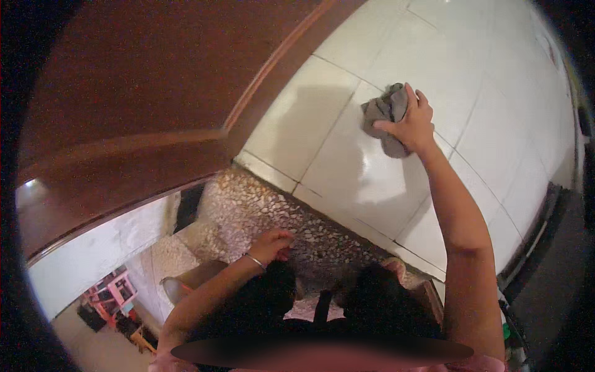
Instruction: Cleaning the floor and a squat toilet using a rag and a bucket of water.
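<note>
On the white tiled floor [325, 116], a crumpled grey cloth [386, 109] lies beneath my right hand [413, 121], whose thumb and fingers grip it. My right arm reaches far forward over the tiles. My left hand [274, 245], with a silvery bangle [254, 262] at the wrist, is near my knee above the pebbled floor strip [251, 200]. Its fingers are partly curled; whether they touch the knee is not clear, and no object shows in them.
A brown wooden door [139, 79] stands at the left beside the tiles. A dark edge parts the tiles from the pebbled strip. Pinkish-red items [111, 295] lie at the lower left. A dark object [548, 246] is at the right rim.
</note>
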A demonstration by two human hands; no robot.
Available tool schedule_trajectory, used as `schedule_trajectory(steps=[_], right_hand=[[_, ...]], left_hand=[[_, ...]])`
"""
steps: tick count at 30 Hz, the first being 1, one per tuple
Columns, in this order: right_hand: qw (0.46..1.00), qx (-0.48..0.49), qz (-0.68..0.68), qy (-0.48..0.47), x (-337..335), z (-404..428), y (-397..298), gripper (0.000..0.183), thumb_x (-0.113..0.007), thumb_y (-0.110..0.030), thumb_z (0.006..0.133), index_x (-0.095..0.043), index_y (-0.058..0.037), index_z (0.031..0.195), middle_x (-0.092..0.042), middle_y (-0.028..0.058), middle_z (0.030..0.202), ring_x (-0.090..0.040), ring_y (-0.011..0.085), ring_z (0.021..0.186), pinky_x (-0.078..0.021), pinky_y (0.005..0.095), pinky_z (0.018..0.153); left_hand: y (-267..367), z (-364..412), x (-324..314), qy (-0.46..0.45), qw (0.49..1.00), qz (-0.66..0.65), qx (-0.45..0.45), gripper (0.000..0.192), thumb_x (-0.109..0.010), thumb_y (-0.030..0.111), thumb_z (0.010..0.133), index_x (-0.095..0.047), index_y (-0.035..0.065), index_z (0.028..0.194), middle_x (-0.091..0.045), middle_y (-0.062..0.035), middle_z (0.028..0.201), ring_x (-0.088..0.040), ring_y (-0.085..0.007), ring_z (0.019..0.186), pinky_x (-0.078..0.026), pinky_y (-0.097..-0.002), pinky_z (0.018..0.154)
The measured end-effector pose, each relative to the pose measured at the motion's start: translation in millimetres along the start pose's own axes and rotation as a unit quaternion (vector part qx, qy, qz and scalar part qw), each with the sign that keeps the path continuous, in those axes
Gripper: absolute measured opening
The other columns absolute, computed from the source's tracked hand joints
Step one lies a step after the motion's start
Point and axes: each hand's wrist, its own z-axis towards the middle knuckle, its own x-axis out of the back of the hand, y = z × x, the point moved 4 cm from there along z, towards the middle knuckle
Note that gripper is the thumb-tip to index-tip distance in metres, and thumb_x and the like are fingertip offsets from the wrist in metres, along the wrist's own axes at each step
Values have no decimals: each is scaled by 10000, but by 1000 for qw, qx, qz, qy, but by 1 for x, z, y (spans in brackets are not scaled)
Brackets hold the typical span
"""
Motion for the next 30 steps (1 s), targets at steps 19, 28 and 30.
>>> schedule_trajectory(steps=[19, 28, 30], right_hand=[[752, -178, 500, -392, 2, -193, -17, 756, -706, -22, 563, -414, -84, 1258, -490, 173, 1210, -500, 311, 1098, -403, 405, 940], [941, -74, -19, -331, -27, -272, -30, 665, -678, -116, 631, -419, -138, 1243, -475, 168, 1141, -507, 382, 1004, -469, 450, 776], [945, -43, -57, -320, -30, -262, -36, 616, -668, -157, 655, -436, -163, 1225, -482, 156, 1133, -521, 344, 981, -477, 442, 730]], left_hand=[[108, 77, -16, -27, 904, 343, -252, 203, -545, 181, 826, -613, 83, 990, -545, -24, 709, -523, -108, 644, -442, -277, 601], [74, 98, -19, 26, 868, 356, -345, 177, -542, 182, 845, -614, 48, 936, -582, -53, 704, -538, -125, 649, -445, -294, 608], [66, 120, -5, 89, 878, 302, -361, 181, -530, 183, 853, -611, 40, 928, -586, -38, 700, -540, -129, 649, -447, -290, 608]])
